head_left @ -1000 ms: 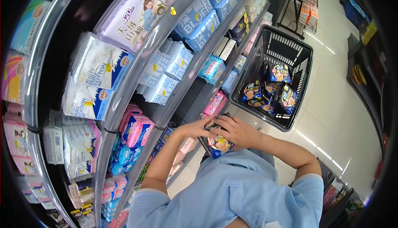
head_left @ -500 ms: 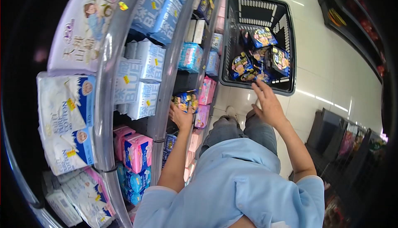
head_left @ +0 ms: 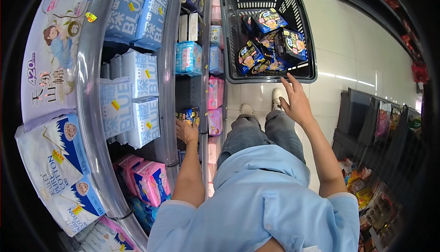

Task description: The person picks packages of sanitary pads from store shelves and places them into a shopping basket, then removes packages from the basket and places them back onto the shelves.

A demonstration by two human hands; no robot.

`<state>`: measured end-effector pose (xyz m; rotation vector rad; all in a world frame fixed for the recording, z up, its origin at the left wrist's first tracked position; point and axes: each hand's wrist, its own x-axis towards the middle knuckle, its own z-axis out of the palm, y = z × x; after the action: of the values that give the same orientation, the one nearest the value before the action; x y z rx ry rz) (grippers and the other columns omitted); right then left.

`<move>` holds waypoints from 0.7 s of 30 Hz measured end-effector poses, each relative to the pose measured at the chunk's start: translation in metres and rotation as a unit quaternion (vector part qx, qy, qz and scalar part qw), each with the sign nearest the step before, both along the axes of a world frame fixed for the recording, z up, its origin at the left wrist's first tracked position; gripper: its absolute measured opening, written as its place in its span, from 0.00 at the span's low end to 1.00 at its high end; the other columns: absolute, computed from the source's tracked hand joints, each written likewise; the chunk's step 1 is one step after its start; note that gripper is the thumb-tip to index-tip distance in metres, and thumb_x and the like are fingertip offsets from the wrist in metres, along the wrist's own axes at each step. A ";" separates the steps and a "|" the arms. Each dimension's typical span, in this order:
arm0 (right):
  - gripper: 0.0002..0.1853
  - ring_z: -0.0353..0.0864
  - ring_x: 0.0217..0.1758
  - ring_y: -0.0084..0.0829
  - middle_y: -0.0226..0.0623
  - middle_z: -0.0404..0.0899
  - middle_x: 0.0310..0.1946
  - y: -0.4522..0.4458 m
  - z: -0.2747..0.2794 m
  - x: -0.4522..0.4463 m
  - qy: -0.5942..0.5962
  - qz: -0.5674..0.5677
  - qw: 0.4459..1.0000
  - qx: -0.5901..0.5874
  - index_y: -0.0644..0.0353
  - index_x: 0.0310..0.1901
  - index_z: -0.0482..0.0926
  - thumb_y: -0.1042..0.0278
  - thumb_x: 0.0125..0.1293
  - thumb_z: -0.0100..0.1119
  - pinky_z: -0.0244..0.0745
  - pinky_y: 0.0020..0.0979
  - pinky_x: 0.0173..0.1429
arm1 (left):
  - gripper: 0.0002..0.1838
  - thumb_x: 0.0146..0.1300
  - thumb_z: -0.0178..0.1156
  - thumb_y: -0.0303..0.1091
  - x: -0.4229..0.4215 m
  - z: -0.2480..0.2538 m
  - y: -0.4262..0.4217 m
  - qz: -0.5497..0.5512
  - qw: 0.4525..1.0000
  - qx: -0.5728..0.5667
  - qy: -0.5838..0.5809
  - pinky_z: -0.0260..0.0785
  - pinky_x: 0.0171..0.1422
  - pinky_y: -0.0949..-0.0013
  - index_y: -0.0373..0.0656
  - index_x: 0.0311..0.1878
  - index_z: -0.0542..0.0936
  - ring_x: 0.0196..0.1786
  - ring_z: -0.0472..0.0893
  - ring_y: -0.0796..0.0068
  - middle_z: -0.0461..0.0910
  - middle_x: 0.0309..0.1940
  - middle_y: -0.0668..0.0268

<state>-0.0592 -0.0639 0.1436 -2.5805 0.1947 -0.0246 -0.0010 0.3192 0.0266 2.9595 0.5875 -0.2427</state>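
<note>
My left hand reaches into the shelf, its fingers and thumb closed about the near end of a dark blue and yellow sanitary pad pack. Its fingertips are partly hidden. My right hand is open and holds nothing, fingers spread just below the near rim of a black shopping basket. Several similar dark pad packs lie in a loose pile in that basket.
Shelves on the left hold pale blue packs, pink packs, a light blue pack and large white packs. Clear plastic shelf edges run alongside. On the right stands a dark rack on the tiled floor.
The view has shifted, so shelves and basket appear farther left. My left hand and the dark pack have come slightly nearer along the shelf. My right hand stays open, now slightly below the basket rim.
</note>
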 end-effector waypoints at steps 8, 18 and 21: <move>0.31 0.61 0.62 0.49 0.51 0.57 0.62 -0.001 -0.009 0.002 0.019 0.003 1.000 -0.003 0.62 0.59 0.63 0.72 0.51 0.61 0.62 0.40 0.63 | 0.54 0.44 0.67 0.44 0.006 -0.013 0.002 0.029 0.999 -0.012 0.030 0.41 0.69 0.41 0.48 0.70 0.44 0.66 0.56 0.47 0.54 0.64 0.50; 0.32 0.61 0.62 0.48 0.50 0.61 0.60 -0.023 -0.018 0.006 -0.010 -0.012 0.998 -0.054 0.62 0.57 0.66 0.71 0.48 0.62 0.59 0.41 0.64 | 0.48 0.46 0.66 0.43 0.000 0.007 -0.029 -0.018 0.999 -0.007 -0.033 0.40 0.70 0.44 0.40 0.68 0.50 0.69 0.49 0.46 0.45 0.68 0.45; 0.34 0.59 0.64 0.46 0.47 0.61 0.60 -0.033 -0.029 0.002 0.012 -0.014 0.996 -0.092 0.60 0.58 0.65 0.70 0.47 0.63 0.54 0.42 0.67 | 0.42 0.49 0.63 0.36 0.000 0.025 -0.053 -0.113 0.988 -0.050 -0.087 0.42 0.70 0.50 0.34 0.66 0.55 0.69 0.50 0.44 0.47 0.66 0.43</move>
<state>-0.0576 -0.0967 0.1147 -2.7629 0.2472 -0.0235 -0.0012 0.2661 0.0521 2.9064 0.2110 -0.0294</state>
